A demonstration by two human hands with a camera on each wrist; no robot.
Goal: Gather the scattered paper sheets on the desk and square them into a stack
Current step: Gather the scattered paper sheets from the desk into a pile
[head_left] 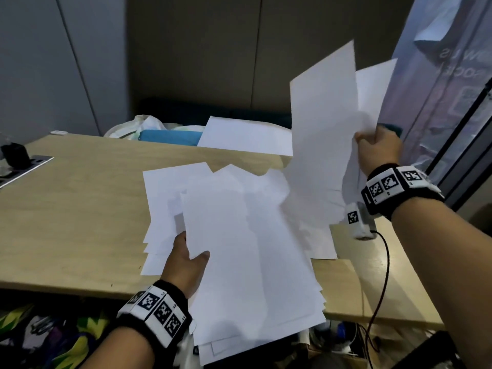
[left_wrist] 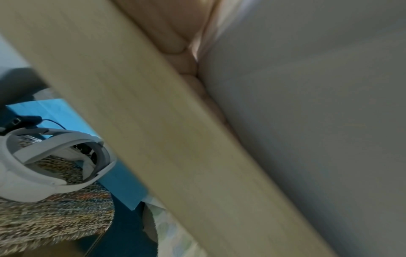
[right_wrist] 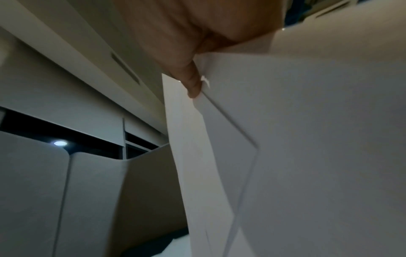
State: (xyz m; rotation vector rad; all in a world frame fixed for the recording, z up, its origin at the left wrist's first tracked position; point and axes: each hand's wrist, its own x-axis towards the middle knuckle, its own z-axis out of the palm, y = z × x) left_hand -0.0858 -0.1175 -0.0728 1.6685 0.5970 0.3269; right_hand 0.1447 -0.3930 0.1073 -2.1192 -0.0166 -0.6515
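Observation:
White paper sheets lie fanned in a loose pile (head_left: 250,235) on the wooden desk (head_left: 80,209), the near ends overhanging its front edge. My left hand (head_left: 186,259) grips the pile's left edge, thumb on top of the top sheet (left_wrist: 307,121), fingers (left_wrist: 189,67) underneath. My right hand (head_left: 378,147) is raised at the right and pinches two or three lifted sheets (head_left: 324,129) that stand almost upright; in the right wrist view a fingertip (right_wrist: 193,85) presses their edge (right_wrist: 285,156). One more sheet (head_left: 245,137) lies alone at the desk's far edge.
A black device (head_left: 16,155) sits at the desk's far left corner. A blue box (head_left: 170,137) and plastic bags (head_left: 143,126) lie beyond the far edge. A glass partition (head_left: 439,89) stands close on the right. Under the desk are a white headset (left_wrist: 44,160) and cables (head_left: 383,275).

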